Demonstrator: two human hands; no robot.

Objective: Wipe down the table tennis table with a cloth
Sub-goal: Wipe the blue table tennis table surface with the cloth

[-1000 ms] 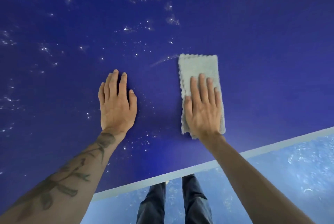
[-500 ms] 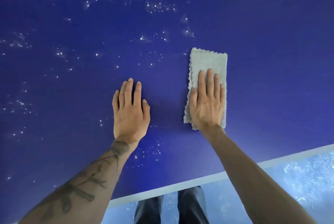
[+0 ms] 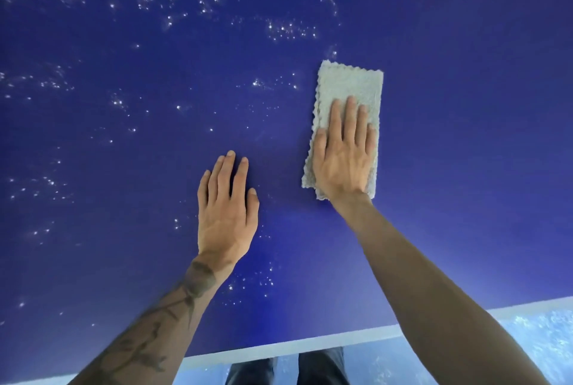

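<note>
The dark blue table tennis table fills the view, its white edge line running along the near side. Bright droplets speckle the left and far parts — the right side looks plain. The right hand lies flat, fingers straight, pressing a folded grey cloth onto the surface. The left hand rests flat on bare tabletop just beside it. Below the edge lie a pale mottled floor and dark trouser legs.
</note>
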